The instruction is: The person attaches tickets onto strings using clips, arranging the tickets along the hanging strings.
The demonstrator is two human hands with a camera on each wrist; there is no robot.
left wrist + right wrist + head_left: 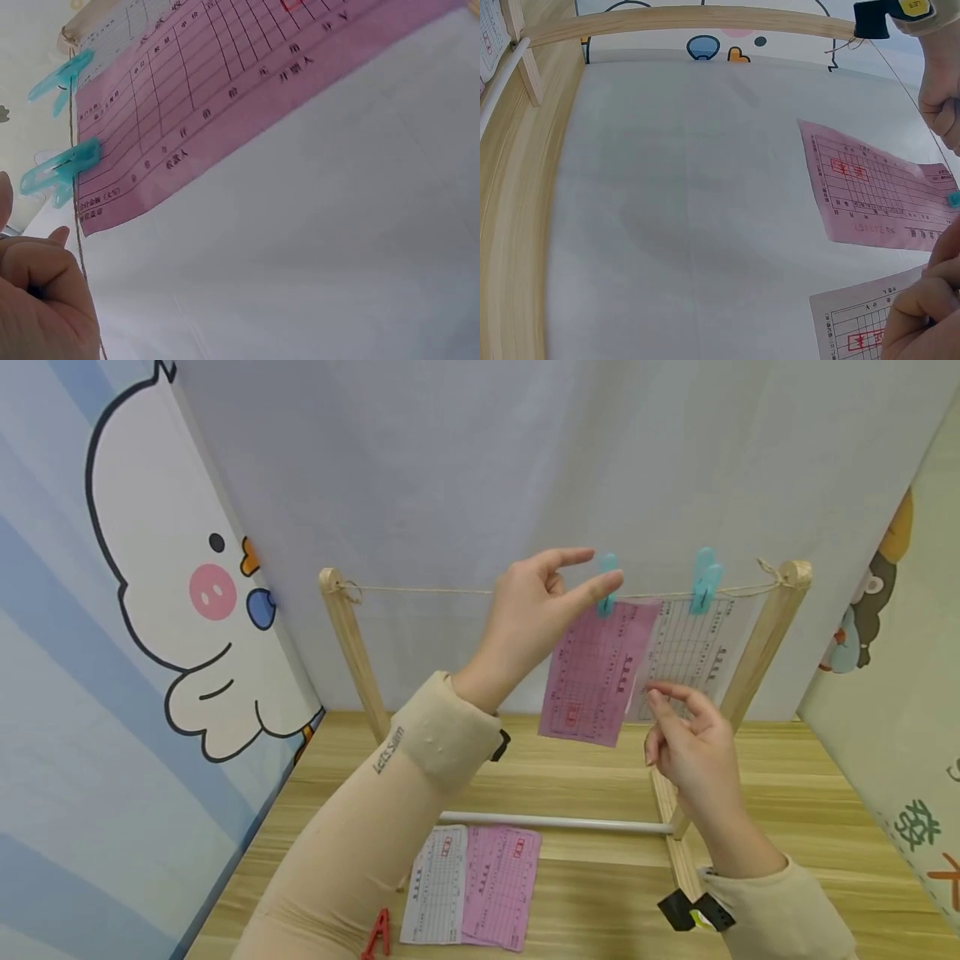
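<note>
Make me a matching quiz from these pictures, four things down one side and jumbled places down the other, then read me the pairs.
1 String
2 Turquoise clips
3 Hanging pink slip
4 White rod

A low down, near the tabletop
B left of the hanging white slip, head view
C tied between the wooden posts
D pinching slips onto the string

Pairs: 1-C; 2-D; 3-B; 4-A

In the head view, you've got room at 9 o'clock from your left hand (528, 627), under the thin beige twine (420, 590). Off your right hand (697, 760), though, a printed pink paper slip (592, 681) blocks 10 o'clock, a pale wooden post (763, 652) 1ish.
</note>
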